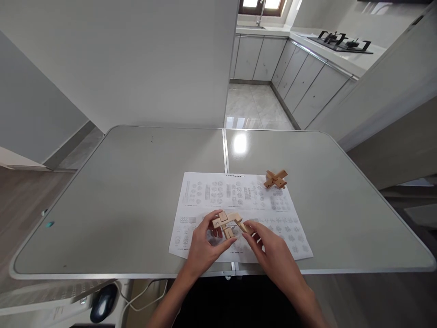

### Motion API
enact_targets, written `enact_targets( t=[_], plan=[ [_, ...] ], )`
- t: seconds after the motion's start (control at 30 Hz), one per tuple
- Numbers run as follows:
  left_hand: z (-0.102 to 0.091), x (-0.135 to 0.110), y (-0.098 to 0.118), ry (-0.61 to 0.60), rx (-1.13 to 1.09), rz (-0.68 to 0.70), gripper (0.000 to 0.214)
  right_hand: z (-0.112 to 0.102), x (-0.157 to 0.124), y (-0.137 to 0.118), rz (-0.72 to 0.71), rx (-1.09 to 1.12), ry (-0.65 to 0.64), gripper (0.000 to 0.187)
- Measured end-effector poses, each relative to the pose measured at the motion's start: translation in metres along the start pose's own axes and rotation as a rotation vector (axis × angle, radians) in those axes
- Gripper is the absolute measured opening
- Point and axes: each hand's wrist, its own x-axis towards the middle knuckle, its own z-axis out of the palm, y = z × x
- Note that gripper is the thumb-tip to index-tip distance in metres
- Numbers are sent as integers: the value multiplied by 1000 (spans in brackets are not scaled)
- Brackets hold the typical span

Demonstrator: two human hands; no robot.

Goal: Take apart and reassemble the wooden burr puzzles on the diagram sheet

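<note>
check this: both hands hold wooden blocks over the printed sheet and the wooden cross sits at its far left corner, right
No: the head view shows the wooden cross at the far right corner of the printed sheet. The left hand and right hand do hold wooden blocks over it.

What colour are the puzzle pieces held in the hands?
Light natural wood, pale tan. The puzzle pieces show best in the head view, above the printed sheet.
</note>
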Motion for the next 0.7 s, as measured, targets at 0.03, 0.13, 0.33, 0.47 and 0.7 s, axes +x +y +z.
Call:
enact_targets(
  t=[0.03,0.13,0.33,0.47,0.7],
  plan=[
    [0,0,0,2,6,11,62,-2,0,-1,-14,-26,11,32],
    [0,-1,0,-17,12,41,62,-5,2,-5,-56,-72,2,33],
    [0,-3,1,-76,92,112,62,-7,1,-17,-136,-74,-33,33],
    [1,-4,-3,-125,120,147,61,-6,1,-18,-118,-10,14,24],
    [0,-4,-5,-141,101,207,64,0,-1,-15,-122,-42,18,24]
  ],
)
